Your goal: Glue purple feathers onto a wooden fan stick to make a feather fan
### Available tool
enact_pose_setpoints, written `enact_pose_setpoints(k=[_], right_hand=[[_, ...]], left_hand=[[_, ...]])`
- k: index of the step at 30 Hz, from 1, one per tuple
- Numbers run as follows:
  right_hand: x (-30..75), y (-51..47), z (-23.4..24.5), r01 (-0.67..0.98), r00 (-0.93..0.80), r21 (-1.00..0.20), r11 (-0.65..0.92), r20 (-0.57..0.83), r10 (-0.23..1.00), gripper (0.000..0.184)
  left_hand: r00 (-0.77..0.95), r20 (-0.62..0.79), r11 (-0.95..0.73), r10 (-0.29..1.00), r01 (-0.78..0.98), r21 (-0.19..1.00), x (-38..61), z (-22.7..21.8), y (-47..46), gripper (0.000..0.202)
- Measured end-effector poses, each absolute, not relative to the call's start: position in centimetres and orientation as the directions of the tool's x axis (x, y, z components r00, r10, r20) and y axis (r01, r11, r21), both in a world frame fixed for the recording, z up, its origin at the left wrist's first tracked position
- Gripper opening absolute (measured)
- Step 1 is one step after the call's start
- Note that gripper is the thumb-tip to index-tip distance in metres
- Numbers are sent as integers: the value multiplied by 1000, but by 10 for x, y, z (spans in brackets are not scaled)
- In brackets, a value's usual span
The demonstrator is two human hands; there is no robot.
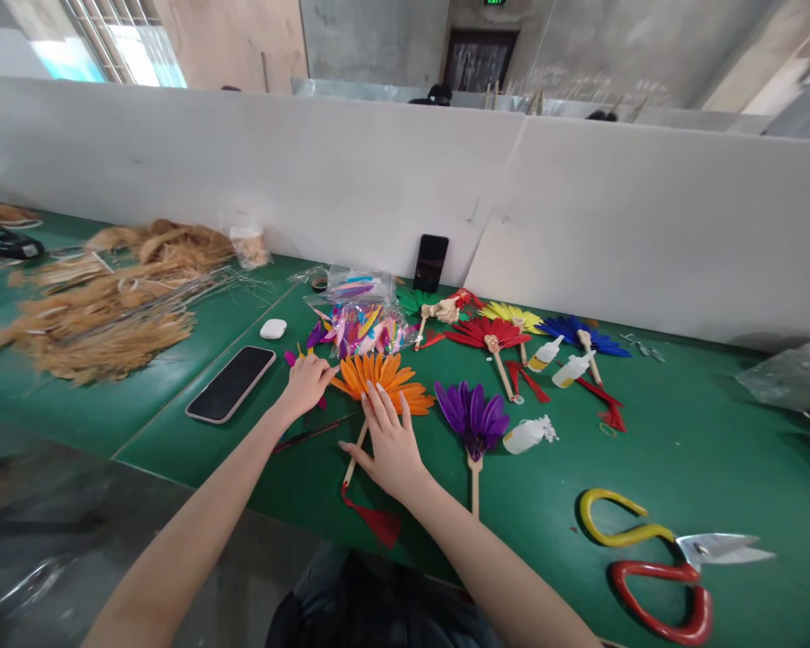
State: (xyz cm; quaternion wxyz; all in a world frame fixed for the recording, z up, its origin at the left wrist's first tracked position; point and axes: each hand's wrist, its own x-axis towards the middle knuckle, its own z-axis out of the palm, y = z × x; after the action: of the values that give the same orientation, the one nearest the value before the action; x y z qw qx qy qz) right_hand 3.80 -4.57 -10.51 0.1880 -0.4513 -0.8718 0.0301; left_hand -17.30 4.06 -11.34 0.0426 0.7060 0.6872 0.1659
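Note:
An orange feather fan (pixel 409 373) lies on the green table, its wooden handle pointing down toward me with a red tassel (pixel 378 522) at the end. My right hand (pixel 391 441) rests over the fan's lower middle, fingers stretched out on the feathers and thumb out by the handle. At the fan's left edge is my left hand (pixel 305 382), its fingers bent together; what they pinch, if anything, is hidden. Magenta and yellow feathers peek out around it. Dark slim tweezers (pixel 316 432) lie below. A purple feather fan (pixel 473 418) is to the right.
Scissors (pixel 688 549) lie at right. Glue bottles (pixel 526 436) stand among red (pixel 490 334), blue (pixel 580 333), yellow and green fans. Bagged feathers (pixel 364 328) sit behind, a phone (pixel 230 384) and white case (pixel 274 328) left. Straw-coloured fibre (pixel 121 342) covers the far left; a white partition (pixel 351 180) runs behind.

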Motion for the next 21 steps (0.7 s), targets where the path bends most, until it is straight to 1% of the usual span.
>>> enact_pose_setpoints(k=[8, 13, 17, 21], right_hand=[[38, -46, -106, 765, -524, -259, 590, 283, 804, 74], [38, -45, -107, 768, -521, -251, 589, 290, 803, 72], [37, -45, -107, 773, -521, -229, 592, 303, 798, 72], [37, -45, -107, 775, -523, -220, 592, 303, 797, 73]], left_hand=[[-37, 159, -15, 987, 949, 316, -173, -112, 32, 27], [-46, 150, -9, 988, 939, 344, -175, -111, 34, 32], [-24, 156, -38, 987, 924, 380, -171, -107, 44, 36], [29, 184, -104, 983, 904, 415, -161, -102, 52, 31]])
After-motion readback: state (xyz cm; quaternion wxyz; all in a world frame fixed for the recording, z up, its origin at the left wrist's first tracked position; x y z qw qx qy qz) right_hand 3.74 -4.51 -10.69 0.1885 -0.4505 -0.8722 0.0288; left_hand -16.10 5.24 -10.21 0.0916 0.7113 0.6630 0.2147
